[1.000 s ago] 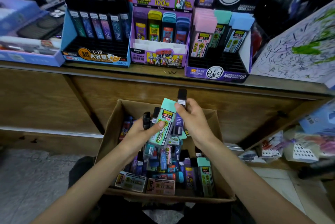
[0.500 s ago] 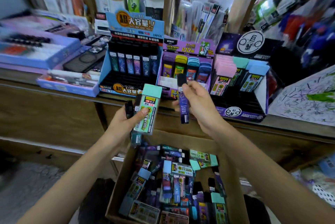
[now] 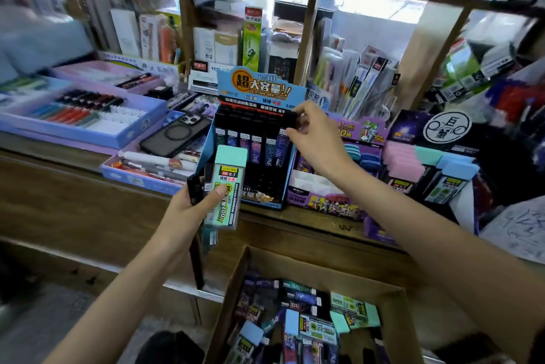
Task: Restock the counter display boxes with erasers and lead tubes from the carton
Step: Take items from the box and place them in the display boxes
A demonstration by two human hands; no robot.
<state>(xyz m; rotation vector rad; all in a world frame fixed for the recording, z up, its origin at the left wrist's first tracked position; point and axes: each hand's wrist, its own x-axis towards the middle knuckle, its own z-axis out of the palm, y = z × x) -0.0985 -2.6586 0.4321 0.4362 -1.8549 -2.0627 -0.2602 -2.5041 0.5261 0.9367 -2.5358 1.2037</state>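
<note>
My left hand [image 3: 191, 204] grips a mint-capped lead case [image 3: 225, 186] together with other dark tubes, below the blue display box [image 3: 259, 95]. That box holds a row of several black-capped lead tubes. My right hand [image 3: 315, 139] pinches a black-capped purple lead tube [image 3: 281, 142] at the right end of that row. The cardboard carton [image 3: 392, 304] stands on the floor below, holding several mixed lead tubes and cases. A purple display box [image 3: 330, 204] and a dark display box [image 3: 445, 127] with pastel-capped cases stand to the right.
A phone [image 3: 174, 133] lies in a purple tray [image 3: 132, 178] of pens left of the blue box. A larger purple pen tray [image 3: 88, 133] sits further left. Shelves of stationery rise behind. The wooden counter edge [image 3: 295, 222] runs between displays and carton.
Both hands rose from the carton to the counter. My right hand carried the purple tube left and up into the blue display box's row. The view tilted upward.
</note>
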